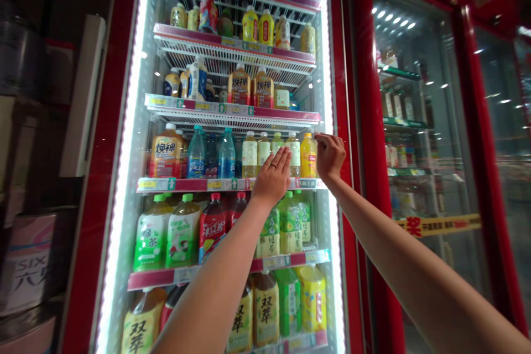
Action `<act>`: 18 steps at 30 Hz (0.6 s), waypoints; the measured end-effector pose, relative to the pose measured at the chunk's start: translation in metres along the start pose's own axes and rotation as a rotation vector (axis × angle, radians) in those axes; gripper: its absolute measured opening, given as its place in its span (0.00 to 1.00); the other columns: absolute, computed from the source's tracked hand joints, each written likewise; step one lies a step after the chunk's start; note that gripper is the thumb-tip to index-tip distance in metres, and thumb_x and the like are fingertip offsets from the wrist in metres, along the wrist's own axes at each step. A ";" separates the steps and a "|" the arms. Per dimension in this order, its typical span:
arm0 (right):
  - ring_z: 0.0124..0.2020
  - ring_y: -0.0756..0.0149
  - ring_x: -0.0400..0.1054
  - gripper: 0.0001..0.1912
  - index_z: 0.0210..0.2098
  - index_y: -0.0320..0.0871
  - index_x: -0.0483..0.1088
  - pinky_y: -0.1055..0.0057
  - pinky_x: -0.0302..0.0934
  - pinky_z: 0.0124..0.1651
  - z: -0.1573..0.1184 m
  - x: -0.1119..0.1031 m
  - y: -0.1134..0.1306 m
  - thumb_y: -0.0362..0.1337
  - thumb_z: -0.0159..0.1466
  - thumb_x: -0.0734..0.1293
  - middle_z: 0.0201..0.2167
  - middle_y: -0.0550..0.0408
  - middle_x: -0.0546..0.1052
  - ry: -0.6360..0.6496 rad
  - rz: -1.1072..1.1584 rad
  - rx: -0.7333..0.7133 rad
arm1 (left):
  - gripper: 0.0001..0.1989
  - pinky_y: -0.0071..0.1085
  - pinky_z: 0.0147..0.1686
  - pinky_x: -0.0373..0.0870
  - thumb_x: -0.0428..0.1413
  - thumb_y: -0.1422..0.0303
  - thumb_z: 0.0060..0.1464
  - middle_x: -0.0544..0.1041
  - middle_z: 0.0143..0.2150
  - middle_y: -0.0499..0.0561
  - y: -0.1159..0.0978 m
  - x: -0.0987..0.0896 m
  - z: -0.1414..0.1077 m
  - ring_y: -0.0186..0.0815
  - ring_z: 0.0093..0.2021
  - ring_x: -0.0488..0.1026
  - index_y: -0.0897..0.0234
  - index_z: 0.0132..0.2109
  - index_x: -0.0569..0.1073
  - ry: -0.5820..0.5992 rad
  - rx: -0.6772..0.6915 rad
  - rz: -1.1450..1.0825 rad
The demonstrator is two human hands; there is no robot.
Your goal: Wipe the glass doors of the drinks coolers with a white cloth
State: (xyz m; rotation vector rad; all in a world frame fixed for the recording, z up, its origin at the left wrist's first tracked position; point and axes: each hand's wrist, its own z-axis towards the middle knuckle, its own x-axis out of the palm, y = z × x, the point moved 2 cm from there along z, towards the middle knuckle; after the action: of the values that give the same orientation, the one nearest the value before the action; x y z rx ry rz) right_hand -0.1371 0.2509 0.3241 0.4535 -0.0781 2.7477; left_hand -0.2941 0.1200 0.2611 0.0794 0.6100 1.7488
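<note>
My left hand [274, 177] is raised in front of the lit drinks fridge, fingers stretched and close together, with a ring on one finger. It overlaps the row of pale-labelled bottles [249, 155]; I cannot tell whether it touches them or anything else. My right hand [331, 156] is beside the fridge's right edge, its fingers curled inward near a yellow bottle [307, 156]. Something small and pale shows at its fingertips, too small to name. Blue bottles [196, 155] and a large orange-brown bottle [166, 154] stand further left on the same shelf.
Shelves of bottles fill the fridge above and below, with green tea bottles [152, 235] underneath. A price-tag rail [215, 184] edges the shelf. On the right stands another red-framed glass-door fridge [431, 94]. Stacked boxes [29, 265] are at the left.
</note>
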 end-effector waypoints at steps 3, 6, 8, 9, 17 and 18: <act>0.51 0.55 0.78 0.14 0.43 0.49 0.83 0.54 0.71 0.56 -0.004 0.005 0.013 0.32 0.72 0.64 0.47 0.49 0.86 0.050 0.027 -0.042 | 0.38 0.48 0.82 0.52 0.45 0.72 0.70 0.50 0.83 0.59 0.000 -0.001 0.000 0.44 0.83 0.47 0.74 0.81 0.43 0.011 -0.003 0.009; 0.52 0.56 0.79 0.13 0.43 0.50 0.83 0.54 0.72 0.58 -0.017 -0.003 0.020 0.33 0.73 0.65 0.48 0.50 0.86 0.117 0.058 -0.096 | 0.35 0.46 0.82 0.52 0.44 0.73 0.70 0.51 0.83 0.58 -0.001 -0.002 0.000 0.43 0.83 0.47 0.74 0.81 0.49 0.024 -0.013 0.011; 0.52 0.56 0.79 0.13 0.42 0.51 0.83 0.54 0.73 0.58 -0.022 -0.010 0.020 0.33 0.72 0.65 0.48 0.51 0.87 0.141 0.063 -0.106 | 0.35 0.47 0.82 0.52 0.44 0.72 0.71 0.52 0.83 0.57 -0.001 -0.003 0.001 0.43 0.83 0.47 0.73 0.81 0.49 0.022 -0.014 0.002; 0.52 0.55 0.79 0.13 0.42 0.51 0.83 0.54 0.73 0.57 -0.022 -0.012 0.019 0.33 0.72 0.66 0.48 0.52 0.87 0.140 0.060 -0.101 | 0.36 0.48 0.82 0.53 0.44 0.72 0.71 0.52 0.83 0.57 -0.001 -0.003 0.001 0.43 0.83 0.47 0.73 0.81 0.48 0.019 -0.013 -0.004; 0.51 0.56 0.80 0.16 0.42 0.50 0.83 0.53 0.74 0.57 0.001 0.011 0.031 0.31 0.72 0.63 0.47 0.51 0.87 0.038 0.061 -0.041 | 0.35 0.47 0.82 0.52 0.44 0.72 0.71 0.51 0.83 0.58 -0.002 -0.004 0.001 0.43 0.83 0.46 0.77 0.80 0.50 0.034 -0.008 0.023; 0.52 0.56 0.80 0.16 0.42 0.50 0.84 0.53 0.74 0.58 -0.002 0.012 0.034 0.32 0.72 0.63 0.47 0.51 0.87 0.054 0.074 -0.056 | 0.34 0.47 0.82 0.52 0.43 0.72 0.71 0.51 0.83 0.58 -0.002 -0.005 0.001 0.43 0.83 0.46 0.77 0.80 0.50 0.036 -0.007 0.025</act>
State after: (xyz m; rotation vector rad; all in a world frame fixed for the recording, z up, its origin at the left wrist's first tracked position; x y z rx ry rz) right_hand -0.1603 0.2230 0.3266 0.3686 -0.1611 2.8201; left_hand -0.2905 0.1164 0.2618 0.0511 0.6310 1.7800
